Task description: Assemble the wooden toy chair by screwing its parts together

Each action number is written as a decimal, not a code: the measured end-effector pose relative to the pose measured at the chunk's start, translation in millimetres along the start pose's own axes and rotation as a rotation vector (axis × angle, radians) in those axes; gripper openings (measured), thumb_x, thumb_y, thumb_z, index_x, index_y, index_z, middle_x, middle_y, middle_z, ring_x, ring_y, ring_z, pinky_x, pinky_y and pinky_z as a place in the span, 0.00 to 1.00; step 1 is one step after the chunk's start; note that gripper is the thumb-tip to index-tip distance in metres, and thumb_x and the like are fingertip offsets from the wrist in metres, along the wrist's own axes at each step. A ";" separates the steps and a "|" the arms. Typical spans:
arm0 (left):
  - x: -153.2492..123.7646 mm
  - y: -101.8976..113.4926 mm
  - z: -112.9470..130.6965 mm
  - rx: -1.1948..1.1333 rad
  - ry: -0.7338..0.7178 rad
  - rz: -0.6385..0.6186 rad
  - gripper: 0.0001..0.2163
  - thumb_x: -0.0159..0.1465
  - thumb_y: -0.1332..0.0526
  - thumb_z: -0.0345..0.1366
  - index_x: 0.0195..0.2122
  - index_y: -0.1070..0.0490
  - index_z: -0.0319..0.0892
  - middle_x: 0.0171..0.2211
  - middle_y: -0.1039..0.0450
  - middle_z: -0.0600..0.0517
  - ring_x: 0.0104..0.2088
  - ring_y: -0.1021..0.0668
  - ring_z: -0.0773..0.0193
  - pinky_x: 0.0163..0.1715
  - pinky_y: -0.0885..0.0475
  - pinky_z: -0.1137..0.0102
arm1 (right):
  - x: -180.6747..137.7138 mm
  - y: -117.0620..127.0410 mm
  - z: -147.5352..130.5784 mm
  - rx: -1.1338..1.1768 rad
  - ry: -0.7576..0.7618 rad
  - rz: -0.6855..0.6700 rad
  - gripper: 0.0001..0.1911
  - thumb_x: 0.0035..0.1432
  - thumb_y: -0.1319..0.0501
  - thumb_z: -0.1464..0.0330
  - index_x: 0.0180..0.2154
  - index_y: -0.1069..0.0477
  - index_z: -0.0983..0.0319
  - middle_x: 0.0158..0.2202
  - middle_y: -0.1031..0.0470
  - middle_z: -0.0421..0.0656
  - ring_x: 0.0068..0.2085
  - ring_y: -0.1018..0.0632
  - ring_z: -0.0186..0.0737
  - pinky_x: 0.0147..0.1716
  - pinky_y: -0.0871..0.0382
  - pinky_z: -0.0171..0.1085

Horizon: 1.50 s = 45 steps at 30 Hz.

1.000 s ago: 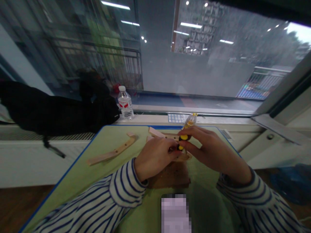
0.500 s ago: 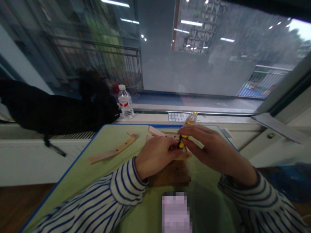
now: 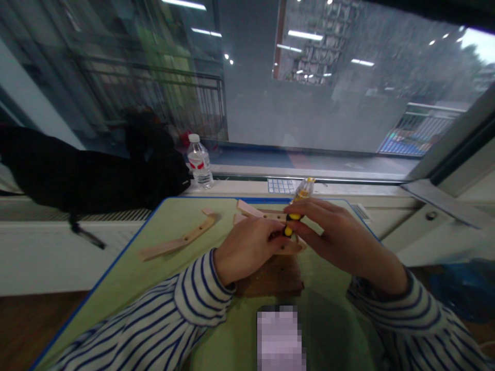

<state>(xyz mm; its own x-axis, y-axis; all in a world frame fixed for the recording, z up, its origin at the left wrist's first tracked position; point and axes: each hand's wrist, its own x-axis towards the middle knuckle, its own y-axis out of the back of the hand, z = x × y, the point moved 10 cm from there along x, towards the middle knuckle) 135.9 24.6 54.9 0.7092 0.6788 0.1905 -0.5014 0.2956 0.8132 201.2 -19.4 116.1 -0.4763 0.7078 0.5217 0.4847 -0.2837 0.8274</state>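
My right hand [image 3: 340,234] pinches the yellow-and-black handle of a screwdriver [image 3: 294,217] between thumb and fingers. A clear piece with a yellow tip [image 3: 303,189] rises behind these fingers, in line with the tool; I cannot tell if it is part of it. Close against the lower yellow-and-black part, my left hand [image 3: 247,245] is closed, its fingertips partly hidden. Beneath both hands lie pale wooden pieces with holes [image 3: 292,248], over a brown wooden block [image 3: 270,278]. The screwdriver's tip is hidden.
On the green table [image 3: 154,288], a curved wooden piece with holes [image 3: 185,238] lies at left. A phone with a blurred screen [image 3: 280,337] is at the front. A water bottle [image 3: 200,164] and a black bag [image 3: 96,178] sit by the window.
The yellow-and-black parts between my fingers look slightly turned. Both hands stay in nearly the same place, and the wooden pieces have not visibly moved.
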 end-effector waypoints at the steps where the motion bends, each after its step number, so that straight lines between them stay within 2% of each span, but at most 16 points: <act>1: -0.1 -0.5 0.0 -0.002 -0.002 -0.001 0.11 0.65 0.45 0.39 0.37 0.25 0.43 0.35 0.23 0.50 0.36 0.23 0.60 0.37 0.32 0.69 | 0.0 0.4 0.1 0.002 -0.002 0.003 0.11 0.62 0.43 0.70 0.47 0.31 0.62 0.46 0.24 0.46 0.47 0.25 0.41 0.49 0.31 0.41; 7: -0.6 -0.9 2.5 0.001 -0.007 -0.022 0.10 0.65 0.46 0.37 0.38 0.25 0.43 0.35 0.23 0.51 0.37 0.23 0.60 0.39 0.32 0.69 | -0.5 1.0 0.0 0.029 -0.002 0.009 0.10 0.62 0.43 0.70 0.46 0.31 0.62 0.44 0.25 0.46 0.45 0.24 0.40 0.46 0.30 0.40; 18: 0.1 -0.4 -3.0 0.011 0.024 0.010 0.10 0.63 0.44 0.40 0.38 0.24 0.44 0.34 0.23 0.52 0.34 0.24 0.62 0.33 0.33 0.72 | 1.4 0.6 -0.4 0.055 -0.010 0.009 0.10 0.63 0.44 0.68 0.46 0.31 0.61 0.42 0.25 0.46 0.43 0.24 0.40 0.43 0.29 0.41; 23: -0.6 4.6 -2.0 0.018 0.037 0.016 0.12 0.64 0.44 0.42 0.37 0.23 0.44 0.33 0.23 0.51 0.34 0.23 0.62 0.33 0.33 0.71 | 0.4 1.2 -2.2 0.049 -0.001 0.003 0.12 0.63 0.44 0.68 0.48 0.31 0.61 0.44 0.24 0.47 0.45 0.24 0.41 0.46 0.29 0.41; 30: -0.1 5.6 -0.9 0.015 0.014 0.008 0.12 0.64 0.44 0.42 0.35 0.24 0.42 0.32 0.23 0.51 0.33 0.23 0.62 0.33 0.32 0.71 | -1.4 0.4 -5.8 0.018 0.019 -0.008 0.17 0.62 0.46 0.73 0.52 0.34 0.60 0.51 0.27 0.47 0.53 0.27 0.43 0.53 0.32 0.45; 45: 0.0 4.1 3.9 -0.006 -0.008 -0.026 0.10 0.64 0.44 0.38 0.35 0.24 0.43 0.34 0.23 0.51 0.36 0.23 0.60 0.38 0.32 0.69 | -0.7 -0.5 -1.3 0.032 -0.006 -0.011 0.14 0.61 0.44 0.73 0.49 0.32 0.61 0.47 0.24 0.46 0.47 0.24 0.41 0.49 0.30 0.42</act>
<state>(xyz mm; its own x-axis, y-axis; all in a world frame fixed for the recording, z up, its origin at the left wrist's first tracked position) 135.8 23.2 60.4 0.7261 0.6654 0.1735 -0.4854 0.3171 0.8148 200.3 -20.7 115.6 -0.4770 0.7149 0.5113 0.5028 -0.2552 0.8258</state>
